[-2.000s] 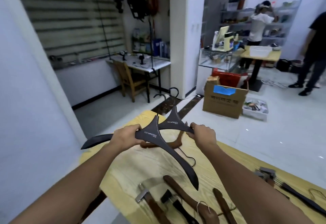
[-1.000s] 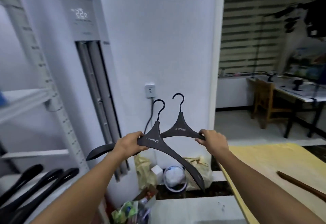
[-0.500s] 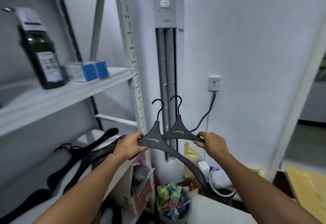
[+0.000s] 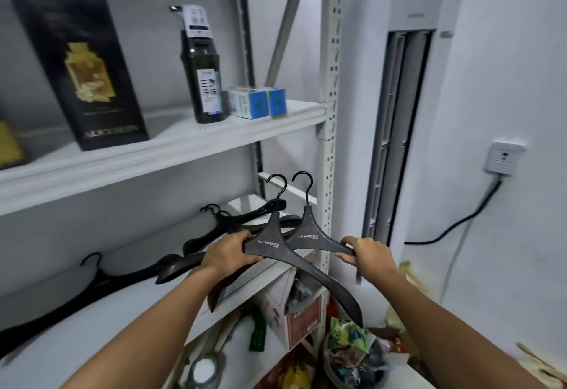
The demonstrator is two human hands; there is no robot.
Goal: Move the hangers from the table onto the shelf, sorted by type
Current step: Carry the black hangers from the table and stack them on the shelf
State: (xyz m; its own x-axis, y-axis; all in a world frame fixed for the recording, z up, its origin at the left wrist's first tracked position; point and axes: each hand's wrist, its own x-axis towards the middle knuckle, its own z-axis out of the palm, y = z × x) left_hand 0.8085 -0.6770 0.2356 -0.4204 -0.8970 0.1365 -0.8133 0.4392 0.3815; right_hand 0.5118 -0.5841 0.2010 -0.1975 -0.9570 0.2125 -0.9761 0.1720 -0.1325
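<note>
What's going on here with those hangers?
A person is holding two dark hangers, one in the left hand and one in the right hand, hooks up, in front of a white shelf. Similar black hangers already lie on that shelf, so these two look about to join them.

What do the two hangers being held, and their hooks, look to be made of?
Front hanger and rear hanger: dark grey-black bodies with a matte to satin finish, thick contoured arms and printed white lettering. This suggests painted wood or moulded plastic; no grain shows, so I cannot tell which. The hooks are thin black wire, likely coated metal.
</note>
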